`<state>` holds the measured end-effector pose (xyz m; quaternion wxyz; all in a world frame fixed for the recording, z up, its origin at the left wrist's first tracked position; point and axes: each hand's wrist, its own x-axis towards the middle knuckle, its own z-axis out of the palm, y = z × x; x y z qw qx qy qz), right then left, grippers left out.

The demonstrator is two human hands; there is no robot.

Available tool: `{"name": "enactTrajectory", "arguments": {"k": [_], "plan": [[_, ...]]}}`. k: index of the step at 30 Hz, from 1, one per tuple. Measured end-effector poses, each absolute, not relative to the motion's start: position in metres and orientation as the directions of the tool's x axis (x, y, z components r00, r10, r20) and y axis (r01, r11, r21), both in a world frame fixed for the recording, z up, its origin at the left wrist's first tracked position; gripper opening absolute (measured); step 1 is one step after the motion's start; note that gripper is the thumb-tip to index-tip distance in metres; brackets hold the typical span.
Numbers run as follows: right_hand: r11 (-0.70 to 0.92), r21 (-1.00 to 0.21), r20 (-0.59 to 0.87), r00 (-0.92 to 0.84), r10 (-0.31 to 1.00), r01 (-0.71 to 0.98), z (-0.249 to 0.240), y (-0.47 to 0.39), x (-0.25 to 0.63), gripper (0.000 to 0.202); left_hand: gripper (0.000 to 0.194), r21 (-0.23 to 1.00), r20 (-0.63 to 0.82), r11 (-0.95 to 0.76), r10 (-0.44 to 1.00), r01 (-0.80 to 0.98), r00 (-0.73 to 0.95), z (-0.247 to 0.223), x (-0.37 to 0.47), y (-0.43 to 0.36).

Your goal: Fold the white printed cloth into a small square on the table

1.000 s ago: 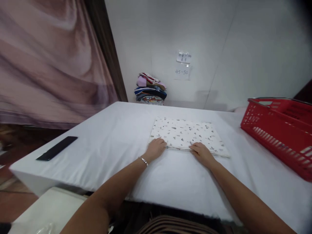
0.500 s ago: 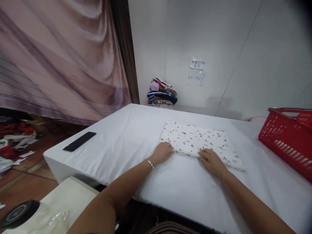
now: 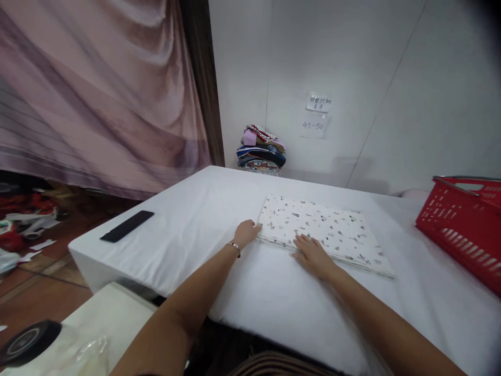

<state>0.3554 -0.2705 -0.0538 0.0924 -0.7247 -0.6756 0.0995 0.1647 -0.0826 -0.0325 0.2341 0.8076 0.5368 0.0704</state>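
A folded white cloth [image 3: 324,224] with small printed figures lies flat on the white-covered table [image 3: 188,219]. My left hand [image 3: 246,233], a bracelet at its wrist, is at the cloth's near left corner, its fingers closed on the edge. My right hand [image 3: 313,254] rests on the near edge, a little left of the middle, with fingers spread on top of the cloth and the thumb lower, beside the edge.
A red basket [image 3: 462,224] stands at the right. On the left lies a black flat object [image 3: 127,226]. Folded fabrics [image 3: 261,149] are stacked beyond the far edge. A white surface [image 3: 105,318] with a black round object [image 3: 29,342] is at the lower left.
Both hands have moved left along the cloth's near edge, my left hand to the corner. The fingers of my right hand have spread on the cloth.
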Motion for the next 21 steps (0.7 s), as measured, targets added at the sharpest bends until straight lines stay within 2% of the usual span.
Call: {"name": "enactTrajectory", "arguments": {"k": [4,9,15,18,21], "plan": [[-0.056,-0.286,-0.011,0.055,0.998,0.957,-0.049,-0.260,0.345,0.064,0.030,0.405,-0.199,-0.322,0.882,0.856,0.427,-0.026,0.170,-0.080],[-0.002,-0.323,-0.033,-0.009,0.999,0.946,-0.061,-0.255,0.338,0.064,0.031,0.374,-0.233,-0.338,0.868,0.864,0.440,-0.026,0.175,-0.065],[-0.069,-0.461,-0.070,0.041,0.997,0.885,-0.042,-0.241,0.348,0.068,0.031,0.383,-0.247,-0.349,0.853,0.855,0.459,-0.034,0.180,-0.053],[-0.127,-0.432,-0.032,0.125,0.992,0.893,-0.035,-0.225,0.358,0.069,0.031,0.404,-0.222,-0.354,0.856,0.843,0.466,-0.032,0.182,-0.055],[-0.203,-0.369,-0.074,0.189,0.979,0.907,-0.042,-0.213,0.365,0.066,0.028,0.431,-0.204,-0.359,0.855,0.828,0.476,-0.026,0.182,-0.060]]}}
